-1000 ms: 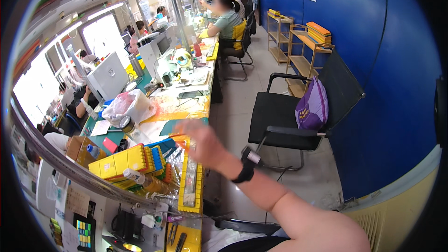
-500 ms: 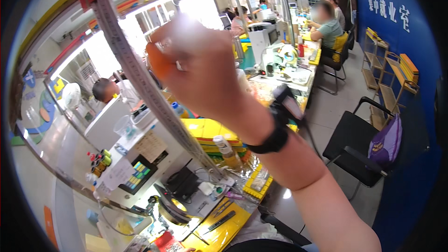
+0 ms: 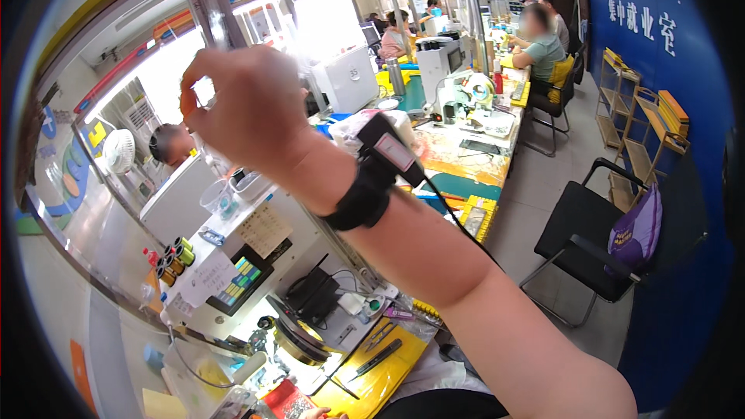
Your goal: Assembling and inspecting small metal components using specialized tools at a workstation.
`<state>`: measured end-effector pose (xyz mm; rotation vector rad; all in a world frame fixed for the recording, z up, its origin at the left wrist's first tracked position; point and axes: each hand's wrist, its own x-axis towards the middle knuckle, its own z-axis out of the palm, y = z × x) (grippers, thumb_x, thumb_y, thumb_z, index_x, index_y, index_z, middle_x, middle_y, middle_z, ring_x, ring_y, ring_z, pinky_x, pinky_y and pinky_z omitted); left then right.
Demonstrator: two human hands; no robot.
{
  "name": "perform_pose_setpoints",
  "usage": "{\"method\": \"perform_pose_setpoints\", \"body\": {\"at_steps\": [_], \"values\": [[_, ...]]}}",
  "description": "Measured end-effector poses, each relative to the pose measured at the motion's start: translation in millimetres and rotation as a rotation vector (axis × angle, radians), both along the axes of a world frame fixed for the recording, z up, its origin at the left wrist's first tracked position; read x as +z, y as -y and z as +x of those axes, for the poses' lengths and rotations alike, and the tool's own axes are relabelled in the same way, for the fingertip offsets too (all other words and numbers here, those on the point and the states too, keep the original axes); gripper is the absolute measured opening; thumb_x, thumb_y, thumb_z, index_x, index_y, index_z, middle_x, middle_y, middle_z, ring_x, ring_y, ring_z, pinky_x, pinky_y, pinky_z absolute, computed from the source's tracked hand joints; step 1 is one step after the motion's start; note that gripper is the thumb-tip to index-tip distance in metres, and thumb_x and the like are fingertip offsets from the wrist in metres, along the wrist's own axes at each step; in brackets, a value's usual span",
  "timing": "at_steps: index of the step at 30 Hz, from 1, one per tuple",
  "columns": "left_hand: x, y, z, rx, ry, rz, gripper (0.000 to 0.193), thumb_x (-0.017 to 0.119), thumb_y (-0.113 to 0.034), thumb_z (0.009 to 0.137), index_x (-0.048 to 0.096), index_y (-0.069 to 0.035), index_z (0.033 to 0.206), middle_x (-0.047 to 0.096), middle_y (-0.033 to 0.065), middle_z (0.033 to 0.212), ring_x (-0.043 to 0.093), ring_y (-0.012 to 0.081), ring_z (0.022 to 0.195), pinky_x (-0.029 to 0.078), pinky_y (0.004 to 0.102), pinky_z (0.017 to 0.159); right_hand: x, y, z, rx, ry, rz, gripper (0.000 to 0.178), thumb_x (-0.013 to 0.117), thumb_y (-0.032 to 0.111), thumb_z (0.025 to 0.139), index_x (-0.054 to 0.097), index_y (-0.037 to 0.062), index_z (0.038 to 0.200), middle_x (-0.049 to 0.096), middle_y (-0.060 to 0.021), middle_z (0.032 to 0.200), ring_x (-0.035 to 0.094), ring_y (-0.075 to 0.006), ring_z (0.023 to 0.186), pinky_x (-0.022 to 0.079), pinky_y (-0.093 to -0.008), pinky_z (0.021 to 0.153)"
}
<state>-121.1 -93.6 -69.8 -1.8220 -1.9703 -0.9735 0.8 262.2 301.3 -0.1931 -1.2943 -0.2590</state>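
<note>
Filling the frame's middle, my right arm rises from the lower right, a black wrist strap around it. My right hand sits upper left, fingers curled together, thumb and forefinger pinching something orange beside the metal post. Whether it touches the post, I cannot tell.

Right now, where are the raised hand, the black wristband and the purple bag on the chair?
Right hand [image 3: 248, 112], head view, back of the hand.
Black wristband [image 3: 358, 194], head view, strap across the wrist.
Purple bag [image 3: 636, 226], head view, middle of its front.
</note>
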Motion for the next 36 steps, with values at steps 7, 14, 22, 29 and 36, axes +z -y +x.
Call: {"method": "perform_pose_setpoints", "body": {"at_steps": [7, 14, 22, 29, 36], "values": [[-12.5, -7.2, -5.2, -0.085, -0.001, 0.065, 0.007, 0.071, -0.012, 0.088, 0.071, -0.007, 0.084, 0.068, 0.0133, 0.084, 0.062, 0.0345, 0.08, 0.047, 0.0466, 0.08, -15.3, 11.0, 19.0, 0.006, 0.229, 0.179, 0.014, 0.073, 0.011, 0.062, 0.061, 0.0153, 0.056, 0.063, -0.0057, 0.053, 0.064, -0.029, 0.051, 0.054, -0.041, 0.072], [-8.3, -5.3, -6.8, -0.178, 0.073, 0.022, 0.014, 0.069, -0.01, 0.092, 0.068, -0.002, 0.081, 0.066, 0.0168, 0.085, 0.06, 0.0353, 0.077, 0.048, 0.0457, 0.074, -55.7, -98.0, 279.5, 1.011, -0.496, -0.167, 0.063, 0.037, 0.053, 0.107, 0.054, 0.0015, 0.139, 0.07, -0.0145, 0.118, 0.067, -0.0267, 0.108, 0.049, -0.0404, 0.101], [-10.7, -6.1, -3.4, -0.184, 0.081, 0.029, 0.016, 0.068, -0.008, 0.093, 0.067, -0.002, 0.079, 0.065, 0.0179, 0.084, 0.058, 0.0355, 0.076, 0.047, 0.0456, 0.07, -148.5, -165.8, 424.6, 0.968, -1.026, -0.47, 0.097, 0.034, 0.078, 0.095, 0.055, -0.0098, 0.13, 0.061, -0.0284, 0.138, 0.057, -0.0405, 0.134, 0.04, -0.0499, 0.117], [-8.5, -0.9, 0.5, -0.127, 0.052, 0.053, 0.017, 0.068, -0.007, 0.094, 0.066, -0.001, 0.078, 0.064, 0.0186, 0.084, 0.058, 0.0357, 0.075, 0.047, 0.0456, 0.068, -174.6, -165.6, 438.8, 0.895, -1.17, -0.546, 0.076, 0.043, 0.062, 0.101, 0.056, -0.0073, 0.127, 0.066, -0.0282, 0.13, 0.066, -0.0407, 0.12, 0.051, -0.0502, 0.107], [-8.0, -5.7, 1.5, -0.137, 0.048, 0.043, 0.017, 0.067, -0.007, 0.094, 0.066, -0.001, 0.078, 0.064, 0.0187, 0.084, 0.057, 0.0356, 0.075, 0.047, 0.0457, 0.067, -169.3, -130.1, 396.5, -0.74, -0.142, -0.392, 0.003, 0.077, 0.013, 0.082, 0.075, 0.0132, 0.084, 0.062, -0.008, 0.057, 0.063, -0.0259, 0.051, 0.048, -0.0365, 0.052]]}}
